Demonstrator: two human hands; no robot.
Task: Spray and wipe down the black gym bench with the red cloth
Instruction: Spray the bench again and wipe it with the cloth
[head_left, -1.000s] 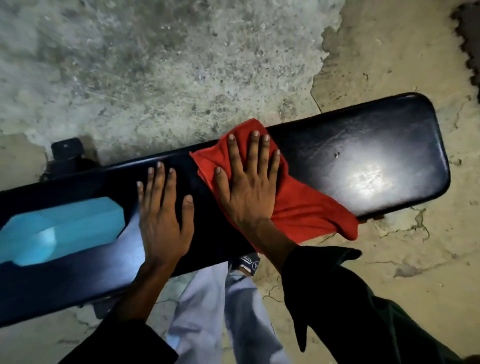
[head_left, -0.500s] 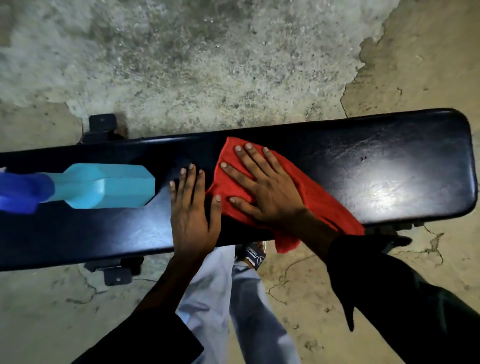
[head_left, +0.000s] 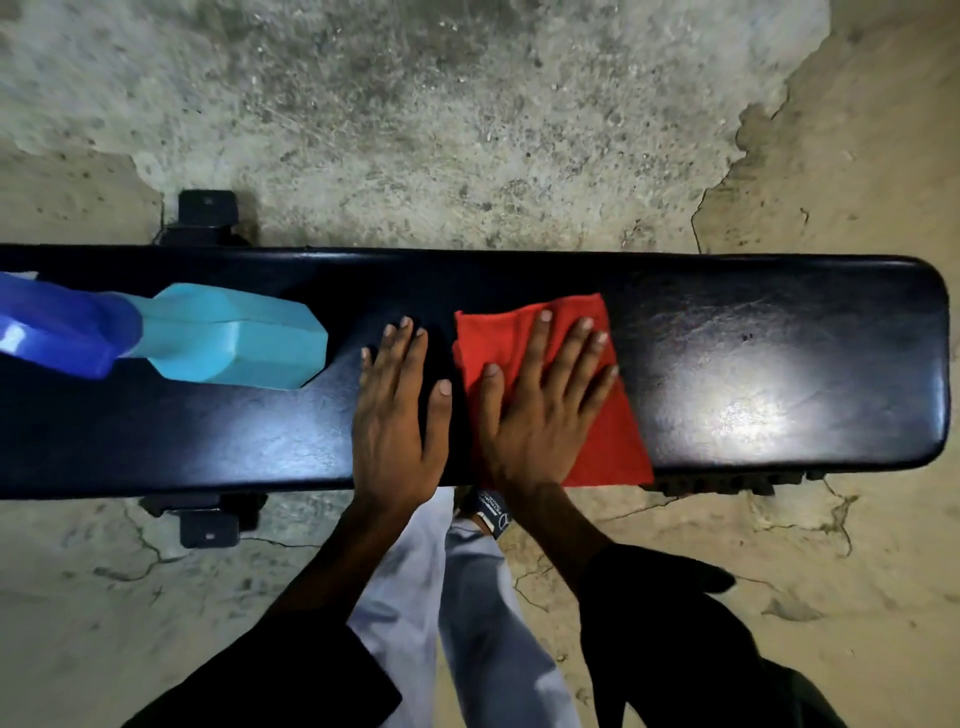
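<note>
The black gym bench (head_left: 753, 364) runs left to right across the view, its padded top shiny under a glare patch on the right. The red cloth (head_left: 615, 447) lies on the pad near the middle and reaches the near edge. My right hand (head_left: 540, 410) presses flat on the cloth, fingers spread and pointing away from me. My left hand (head_left: 400, 415) rests flat on the bare pad just left of the cloth, holding nothing. A light-blue spray bottle (head_left: 234, 338) with a dark-blue head (head_left: 57, 332) lies on its side on the bench's left part.
Black bench feet stick out at the far side (head_left: 208, 213) and the near side (head_left: 208, 519) on the left. Rough, cracked concrete floor (head_left: 467, 130) surrounds the bench. My legs in pale trousers (head_left: 467, 623) stand against the near edge.
My right hand has dragged the cloth across the pad and turned from slanting left to pointing straight away. The view has swung, so the bench lies level and more of the bottle shows.
</note>
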